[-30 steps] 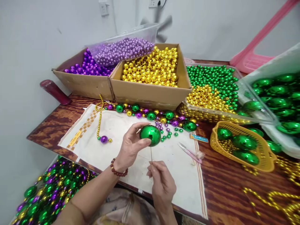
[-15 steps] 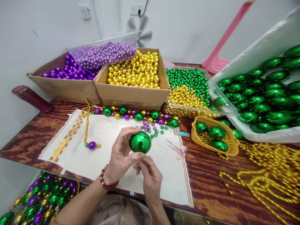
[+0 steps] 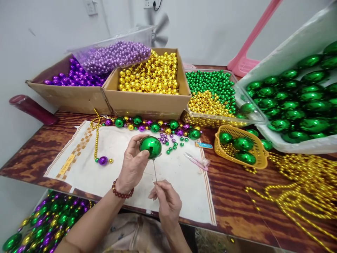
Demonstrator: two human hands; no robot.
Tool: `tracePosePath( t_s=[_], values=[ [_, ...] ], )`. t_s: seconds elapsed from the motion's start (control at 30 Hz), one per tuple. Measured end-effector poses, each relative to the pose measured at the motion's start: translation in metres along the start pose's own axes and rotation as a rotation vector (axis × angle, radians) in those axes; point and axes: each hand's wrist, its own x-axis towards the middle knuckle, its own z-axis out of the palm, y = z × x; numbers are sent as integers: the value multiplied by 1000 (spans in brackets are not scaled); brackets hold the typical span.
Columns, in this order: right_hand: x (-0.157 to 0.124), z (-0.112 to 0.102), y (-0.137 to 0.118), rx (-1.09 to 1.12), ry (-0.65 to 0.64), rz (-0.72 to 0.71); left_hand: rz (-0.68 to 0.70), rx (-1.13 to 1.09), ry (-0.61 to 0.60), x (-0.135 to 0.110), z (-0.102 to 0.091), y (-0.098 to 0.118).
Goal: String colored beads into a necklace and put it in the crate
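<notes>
A big shiny green ball [image 3: 150, 147] is gripped between the thumb and fingers of my left hand [image 3: 133, 162], above a white cloth [image 3: 126, 189]. Below it, my right hand [image 3: 166, 200] pinches a thin needle-like rod [image 3: 155, 171] that runs up to the ball's underside. Beyond the hands lie small loose purple beads [image 3: 165, 138] and green beads [image 3: 171, 150]. A string of gold beads [image 3: 96, 142] ending in a purple ball [image 3: 103, 160] rests on the cloth's left part. Pink-handled snips [image 3: 196, 161] lie to the right.
Cardboard boxes of purple beads [image 3: 63, 80] and gold beads [image 3: 150, 75] stand behind a finished-looking bead strand [image 3: 155, 127]. A clear tray [image 3: 210, 119], a yellow basket [image 3: 218, 151], a white foam box [image 3: 297, 149] and gold bead strands [image 3: 308, 186] fill the right side.
My right hand has drawn down and away from the ball, so the thin rod now shows between them. My left hand has shifted the ball slightly up and left.
</notes>
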Motion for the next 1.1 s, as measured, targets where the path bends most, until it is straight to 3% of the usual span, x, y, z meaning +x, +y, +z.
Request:
tracePosePath(
  t_s=[0.23, 0.47, 0.6, 0.9, 1.1],
  values=[
    [2, 2, -1, -113, 0, -18, 18, 53, -44, -2, 4, -2],
    [10, 7, 0, -130, 17, -35, 259, 258, -107, -10, 4, -5],
    [10, 6, 3, -136, -43, -81, 363, 370, -110, -10, 4, -4],
    [21, 9, -2, -41, 84, -51, 291, 503, -156, -21, -2, -20],
    [29, -1, -13, 21, 27, 148, 2, 483, -40, -17, -7, -32]
  ],
)
